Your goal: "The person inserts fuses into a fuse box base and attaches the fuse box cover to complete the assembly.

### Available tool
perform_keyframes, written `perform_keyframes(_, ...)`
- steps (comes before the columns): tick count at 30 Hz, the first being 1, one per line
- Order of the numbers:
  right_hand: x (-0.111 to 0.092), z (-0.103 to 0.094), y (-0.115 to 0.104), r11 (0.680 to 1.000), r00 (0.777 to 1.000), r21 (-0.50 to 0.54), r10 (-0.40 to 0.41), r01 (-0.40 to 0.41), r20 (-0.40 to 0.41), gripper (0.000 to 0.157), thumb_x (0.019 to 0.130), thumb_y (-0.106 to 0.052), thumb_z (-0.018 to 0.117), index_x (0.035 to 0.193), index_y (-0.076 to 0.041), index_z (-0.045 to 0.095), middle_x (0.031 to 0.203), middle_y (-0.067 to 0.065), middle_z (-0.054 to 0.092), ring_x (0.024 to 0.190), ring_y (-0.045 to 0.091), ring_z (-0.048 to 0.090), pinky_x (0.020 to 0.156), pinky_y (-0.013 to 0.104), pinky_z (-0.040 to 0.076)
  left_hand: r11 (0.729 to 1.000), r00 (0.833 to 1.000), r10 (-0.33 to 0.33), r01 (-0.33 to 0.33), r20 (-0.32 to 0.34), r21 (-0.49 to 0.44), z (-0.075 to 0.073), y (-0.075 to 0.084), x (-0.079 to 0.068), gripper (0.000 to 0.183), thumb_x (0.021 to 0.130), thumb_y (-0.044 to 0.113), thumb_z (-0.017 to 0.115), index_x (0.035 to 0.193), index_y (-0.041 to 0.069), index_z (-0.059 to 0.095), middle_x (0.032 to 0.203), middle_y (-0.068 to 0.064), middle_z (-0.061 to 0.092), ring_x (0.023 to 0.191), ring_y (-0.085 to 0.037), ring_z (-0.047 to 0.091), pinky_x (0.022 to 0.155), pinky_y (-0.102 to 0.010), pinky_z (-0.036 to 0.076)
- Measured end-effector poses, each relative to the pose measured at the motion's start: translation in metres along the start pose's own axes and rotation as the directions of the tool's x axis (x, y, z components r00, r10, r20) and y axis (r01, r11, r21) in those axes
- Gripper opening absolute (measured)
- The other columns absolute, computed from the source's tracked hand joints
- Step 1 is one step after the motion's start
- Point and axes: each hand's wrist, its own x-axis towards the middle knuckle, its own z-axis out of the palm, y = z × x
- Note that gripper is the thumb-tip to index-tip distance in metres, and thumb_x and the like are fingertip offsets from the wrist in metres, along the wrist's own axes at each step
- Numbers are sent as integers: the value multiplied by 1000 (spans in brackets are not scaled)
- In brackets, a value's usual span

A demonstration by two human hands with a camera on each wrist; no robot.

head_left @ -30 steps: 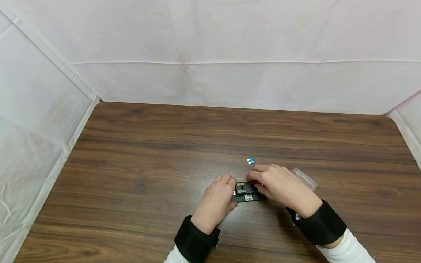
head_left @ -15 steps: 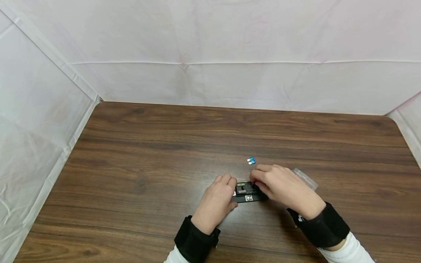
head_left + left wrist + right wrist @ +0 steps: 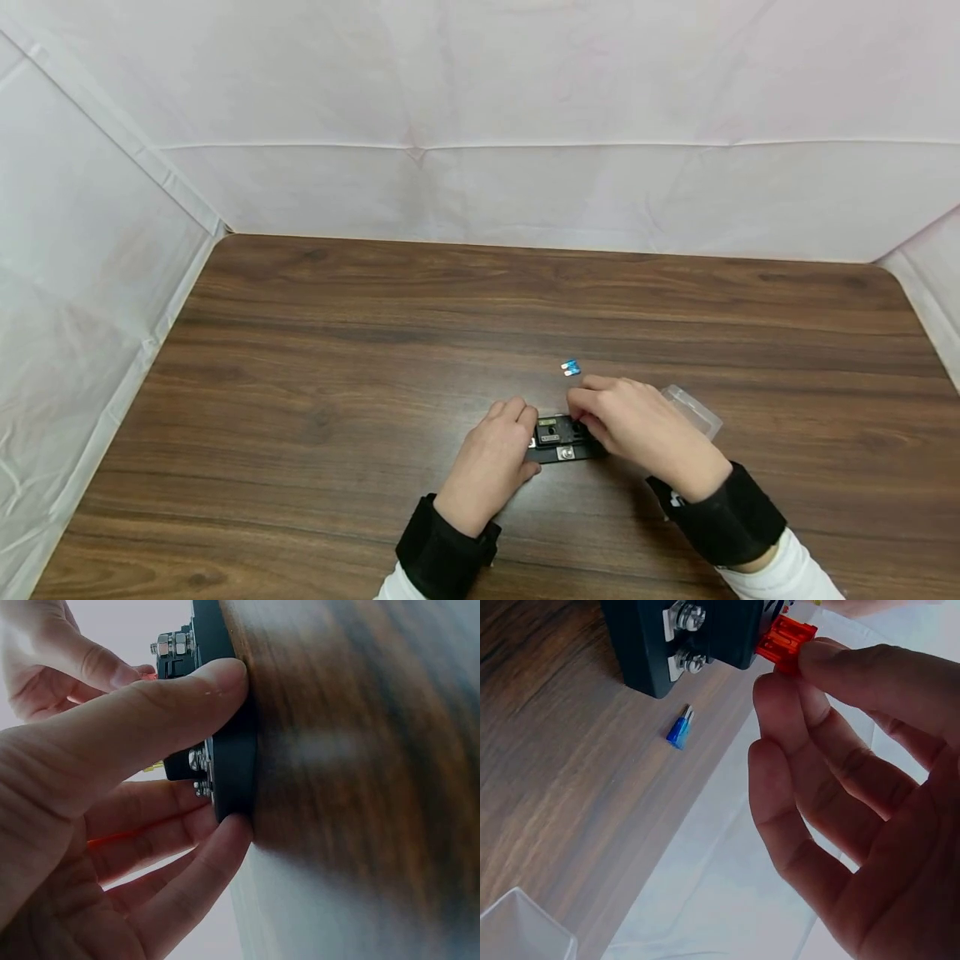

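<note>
On the table lies a black fuse block (image 3: 555, 433) with metal screw terminals along its edges. My left hand (image 3: 491, 454) grips its left end; in the left wrist view the thumb (image 3: 217, 679) is on one long side and the fingertips (image 3: 234, 832) are on the other. At the block's right part, my right hand (image 3: 645, 421) pinches a red blade fuse (image 3: 786, 643) between thumb and forefinger. The fuse's inner end is right at the block's top face, its prongs hidden. A blue blade fuse (image 3: 572, 367) lies flat just beyond the block.
A clear plastic cover (image 3: 693, 410) lies to the right, partly behind my right hand. The brown wooden table (image 3: 337, 358) is bounded by white cloth walls (image 3: 480, 192) at the back and sides.
My right hand drew slightly right, then came back a little left, still at the block with the red blade fuse. My left hand keeps its hold, and the blue blade fuse stays put.
</note>
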Motion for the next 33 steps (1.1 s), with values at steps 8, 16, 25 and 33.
perform_keyframes(8,3,1,-2,1000,1000,-2,21,-21,6,19,76,0,68,73,-17,59,72,-6,56,58,6,49,48,25,43,1000,1000,-5,5,3,-3,0,-2,1,45,68,22,80,104,4,59,96,-4,57,87,-15,52,74,-23,51)
perform_keyframes(16,6,-1,-4,999,999,-31,37,-37,18,20,76,2,67,70,-16,60,71,-5,58,56,6,48,45,24,41,1000,1000,-2,2,4,1,0,-1,2,46,68,22,80,104,4,59,96,-4,58,87,-16,52,74,-23,51)
perform_keyframes(25,12,-5,-6,999,997,-26,49,-48,52,22,77,4,64,68,-14,59,61,-6,54,51,5,41,43,22,37,1000,1000,2,-2,0,12,-1,-2,2,46,69,23,80,104,3,58,96,-5,57,88,-16,52,73,-24,52)
perform_keyframes(33,18,-5,-3,999,996,6,41,-41,83,22,77,2,66,66,-16,58,60,-7,51,51,6,40,42,22,35,1000,1000,-16,16,-19,13,-2,-4,0,46,68,24,80,103,4,59,96,-5,57,87,-17,52,74,-25,52)
